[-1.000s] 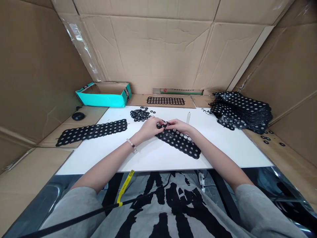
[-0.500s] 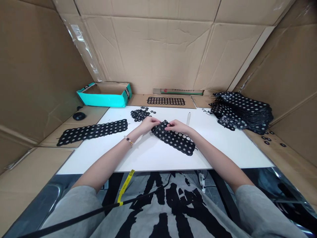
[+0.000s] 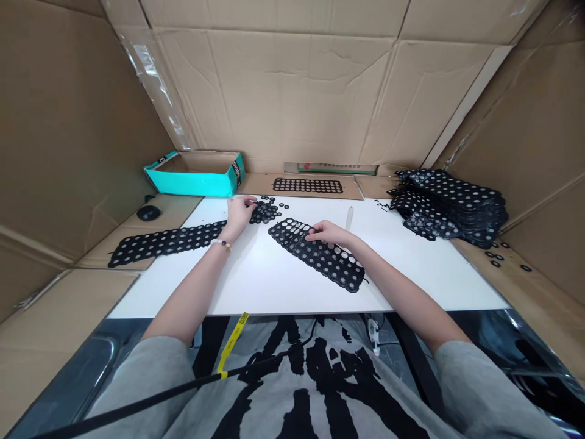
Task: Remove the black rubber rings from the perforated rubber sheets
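Note:
A black perforated sheet (image 3: 320, 259) with rows of round holes lies slanted on the white board. Along its far edge some holes show white; the others look grey. My right hand (image 3: 333, 233) pinches that far edge between thumb and fingers. My left hand (image 3: 238, 216), wearing a beaded bracelet, is away from the sheet, over the left side of a pile of small black rings (image 3: 267, 212). Its thumb and fingertips are closed together; what is between them is too small to make out.
Another perforated strip (image 3: 159, 245) lies at left, partly behind my left wrist. A smaller one (image 3: 307, 185) lies at the back. A turquoise box (image 3: 192, 184) stands back left. A white pen (image 3: 350, 218) and a stack of sheets (image 3: 461, 204) are right, with loose rings (image 3: 496, 263) nearby.
My left hand has let go of the sheet's left end and moved left to the ring pile. The sheet's left end now lies flatter, showing white holes. My right hand stays on it.

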Demonstrator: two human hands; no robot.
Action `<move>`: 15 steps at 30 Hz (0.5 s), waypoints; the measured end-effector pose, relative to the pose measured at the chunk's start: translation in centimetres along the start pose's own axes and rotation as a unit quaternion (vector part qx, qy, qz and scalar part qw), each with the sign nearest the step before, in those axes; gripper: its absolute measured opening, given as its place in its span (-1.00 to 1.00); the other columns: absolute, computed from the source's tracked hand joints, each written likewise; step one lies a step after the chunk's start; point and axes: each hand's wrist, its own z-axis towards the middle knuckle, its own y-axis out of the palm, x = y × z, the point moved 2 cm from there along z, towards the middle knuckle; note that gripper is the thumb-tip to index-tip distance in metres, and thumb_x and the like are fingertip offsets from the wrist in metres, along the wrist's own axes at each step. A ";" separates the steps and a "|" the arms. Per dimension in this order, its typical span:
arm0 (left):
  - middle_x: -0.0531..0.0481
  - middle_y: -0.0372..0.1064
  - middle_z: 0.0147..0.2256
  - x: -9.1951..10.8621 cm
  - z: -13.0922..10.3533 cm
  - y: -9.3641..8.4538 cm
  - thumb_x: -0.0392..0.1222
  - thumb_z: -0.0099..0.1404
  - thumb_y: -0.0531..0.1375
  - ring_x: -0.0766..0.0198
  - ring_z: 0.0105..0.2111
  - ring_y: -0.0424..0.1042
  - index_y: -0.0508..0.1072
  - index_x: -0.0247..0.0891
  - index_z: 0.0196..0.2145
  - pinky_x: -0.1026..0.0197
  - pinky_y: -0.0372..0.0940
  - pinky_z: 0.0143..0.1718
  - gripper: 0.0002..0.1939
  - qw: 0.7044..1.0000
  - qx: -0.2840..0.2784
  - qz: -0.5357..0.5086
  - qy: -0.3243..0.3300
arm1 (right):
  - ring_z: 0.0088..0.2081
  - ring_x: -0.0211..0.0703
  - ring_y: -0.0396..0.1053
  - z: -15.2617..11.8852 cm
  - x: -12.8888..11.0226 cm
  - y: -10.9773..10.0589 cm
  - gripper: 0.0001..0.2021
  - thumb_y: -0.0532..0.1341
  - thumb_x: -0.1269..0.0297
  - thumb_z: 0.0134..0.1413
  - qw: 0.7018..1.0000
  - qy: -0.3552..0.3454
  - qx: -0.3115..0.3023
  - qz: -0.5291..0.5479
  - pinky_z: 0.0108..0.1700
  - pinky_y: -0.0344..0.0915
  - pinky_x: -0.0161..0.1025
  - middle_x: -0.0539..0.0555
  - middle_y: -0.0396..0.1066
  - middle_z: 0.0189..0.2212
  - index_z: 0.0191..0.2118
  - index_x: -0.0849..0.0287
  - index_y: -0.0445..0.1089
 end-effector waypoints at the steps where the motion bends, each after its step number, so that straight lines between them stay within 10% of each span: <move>1: -0.09 0.52 -0.30 0.0 -0.1 0.1 -0.23 0.19 0.17 0.03 -0.16 0.38 0.53 -0.26 -0.23 -0.01 0.11 0.04 -0.80 1.000 0.009 0.019 0.007 | -0.55 -0.38 0.00 0.0 0.0 0.0 -0.52 0.33 -0.15 -0.31 1.000 -0.002 -0.001 0.000 -0.47 -0.08 -0.31 -0.12 0.12 -0.64 -0.53 0.21 0.27; 6: -0.13 0.45 -0.24 2.1 -1.1 0.0 -0.17 0.23 0.17 0.01 -0.13 0.32 0.47 -0.25 -0.17 0.00 0.10 0.00 -0.78 0.993 0.042 0.069 0.092 | -0.51 -0.34 0.07 0.0 -0.2 0.1 -0.55 0.30 -0.12 -0.26 1.000 -0.009 -0.003 0.000 -0.41 -0.01 -0.30 -0.10 0.16 -0.62 -0.51 0.22 0.29; 12: -0.01 0.48 -0.37 8.5 -4.8 1.9 0.04 0.16 0.27 0.17 -0.30 0.37 0.51 -0.21 -0.37 0.18 0.19 -0.19 -0.74 0.927 -0.255 -0.051 0.269 | -0.45 -0.30 0.08 -0.2 -0.9 0.0 -0.56 0.27 -0.11 -0.21 0.999 -0.037 0.008 -0.005 -0.35 0.02 -0.29 -0.09 0.16 -0.58 -0.50 0.23 0.29; 15: 0.00 0.49 -0.39 9.5 -6.2 3.0 0.05 0.07 0.32 0.21 -0.37 0.37 0.51 -0.23 -0.38 0.22 0.20 -0.28 -0.71 0.921 -0.294 -0.080 0.242 | -0.42 -0.30 0.08 -0.3 -1.1 0.0 -0.56 0.26 -0.11 -0.18 0.997 -0.074 -0.009 -0.005 -0.32 0.02 -0.28 -0.07 0.20 -0.54 -0.48 0.25 0.32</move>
